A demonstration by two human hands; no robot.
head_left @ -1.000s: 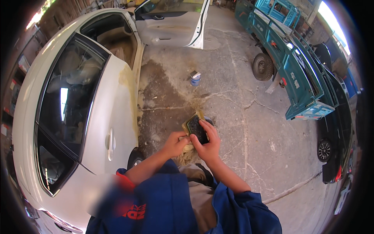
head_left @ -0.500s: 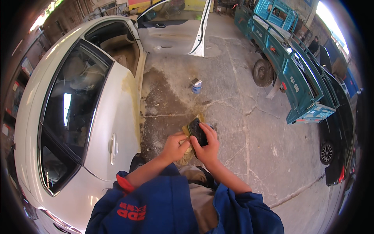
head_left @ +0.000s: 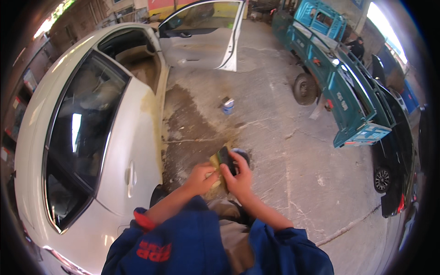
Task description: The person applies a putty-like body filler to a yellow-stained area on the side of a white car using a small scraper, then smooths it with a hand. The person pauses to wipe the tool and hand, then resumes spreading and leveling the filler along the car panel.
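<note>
Hands (head_left: 222,176) drifted right, beside car (head_left: 114,151).

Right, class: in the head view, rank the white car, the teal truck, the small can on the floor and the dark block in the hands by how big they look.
1. white car
2. teal truck
3. dark block
4. small can

The block and can look close in size; the block is nearer the camera, so their order is unsure.

Both forearms come up from lower edge in blue sleeves pushed back, bare from mid-forearm, converging w/ hands side by side at centre. Left hand (head_left: 200,176) curled, knuckles up, fingers bent inward toward right. Right hand (head_left: 238,176) just beside it, fingers closed in a grip, thumb up top.
</note>
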